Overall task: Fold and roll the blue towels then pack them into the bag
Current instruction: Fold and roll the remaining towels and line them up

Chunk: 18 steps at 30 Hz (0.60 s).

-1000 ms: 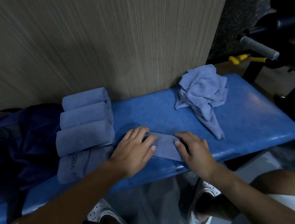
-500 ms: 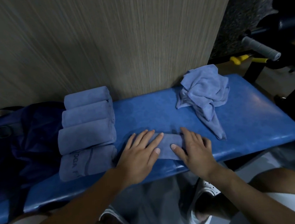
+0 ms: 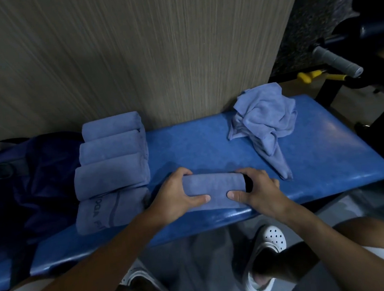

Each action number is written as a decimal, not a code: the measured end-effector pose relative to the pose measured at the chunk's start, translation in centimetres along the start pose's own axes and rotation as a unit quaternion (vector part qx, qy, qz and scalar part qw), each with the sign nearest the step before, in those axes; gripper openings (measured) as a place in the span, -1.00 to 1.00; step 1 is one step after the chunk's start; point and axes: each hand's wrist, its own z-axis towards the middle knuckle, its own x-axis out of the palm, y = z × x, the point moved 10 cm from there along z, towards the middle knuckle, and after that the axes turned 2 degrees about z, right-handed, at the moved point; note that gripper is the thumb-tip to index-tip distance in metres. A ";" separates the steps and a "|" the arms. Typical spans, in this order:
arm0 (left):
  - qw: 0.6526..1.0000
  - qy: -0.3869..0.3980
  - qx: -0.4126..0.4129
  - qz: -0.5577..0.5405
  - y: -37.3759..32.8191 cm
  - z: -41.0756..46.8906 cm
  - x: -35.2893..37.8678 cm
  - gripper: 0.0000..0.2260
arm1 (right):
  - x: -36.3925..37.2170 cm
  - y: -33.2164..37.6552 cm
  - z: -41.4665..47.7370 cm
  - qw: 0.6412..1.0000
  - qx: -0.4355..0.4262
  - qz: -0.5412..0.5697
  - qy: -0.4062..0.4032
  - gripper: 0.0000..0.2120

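Observation:
A rolled blue towel lies on the blue padded bench near its front edge. My left hand grips its left end and my right hand grips its right end, thumbs on the near side. Several finished rolled towels lie side by side to the left. A crumpled pile of unfolded blue towels sits at the back right of the bench. The dark blue bag rests at the bench's left end, left of the rolls.
A wood-grain wall panel rises directly behind the bench. Gym equipment with a grey handle and a yellow part stands at the right. My white shoes are on the floor under the front edge.
The flat folded towel under my palms has become a roll. Both hands went from pressing flat on it to gripping its two ends.

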 end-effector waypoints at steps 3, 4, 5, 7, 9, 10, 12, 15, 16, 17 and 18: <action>0.995 -0.006 -0.005 -0.096 -1.1 -0.4 -0.3 -0.51 | -0.2 0.2 -0.2 0.994 0.001 0.112 0.003 -0.54; 0.993 -0.013 -0.015 -0.115 -1.3 -0.6 -0.5 -0.52 | -0.3 0.6 -0.3 0.989 -0.002 0.149 0.005 -0.57; 0.990 -0.020 -0.029 -0.136 -1.4 -0.7 -0.8 -0.53 | -0.4 1.0 -0.5 0.982 -0.005 0.189 0.008 -0.59; 0.979 -0.033 -0.058 -0.191 -1.3 -1.1 -1.5 -0.59 | -0.7 1.5 -0.6 0.965 -0.007 0.262 0.005 -0.62; 0.966 -0.042 -0.071 -0.245 -1.5 -1.8 -2.3 -0.64 | -1.1 2.5 -0.7 0.957 -0.005 0.291 -0.007 -0.62; 0.960 -0.040 -0.078 -0.268 -1.6 -2.2 -2.8 -0.65 | -1.1 3.2 -0.8 0.952 -0.003 0.304 -0.011 -0.62; 0.945 -0.029 -0.091 -0.312 -1.4 -3.3 -4.1 -0.62 | -0.7 5.3 -1.1 0.936 0.000 0.352 -0.009 -0.65; 0.945 -0.043 -0.084 -0.314 0.1 -5.0 -8.0 -0.56 | 1.1 9.5 -1.4 0.928 -0.012 0.373 0.019 -0.69; 0.946 -0.056 -0.082 -0.309 0.9 -5.7 -9.5 -0.55 | 2.2 10.8 -1.5 0.928 -0.012 0.371 0.038 -0.72; 0.944 -0.081 -0.089 -0.306 1.9 -6.4 -11.2 -0.56 | 3.5 12.0 -1.6 0.924 -0.009 0.376 0.068 -0.77; 0.940 -0.113 -0.099 -0.308 3.0 -7.2 -12.8 -0.61 | 5.0 13.3 -1.8 0.916 -0.002 0.388 0.102 -0.83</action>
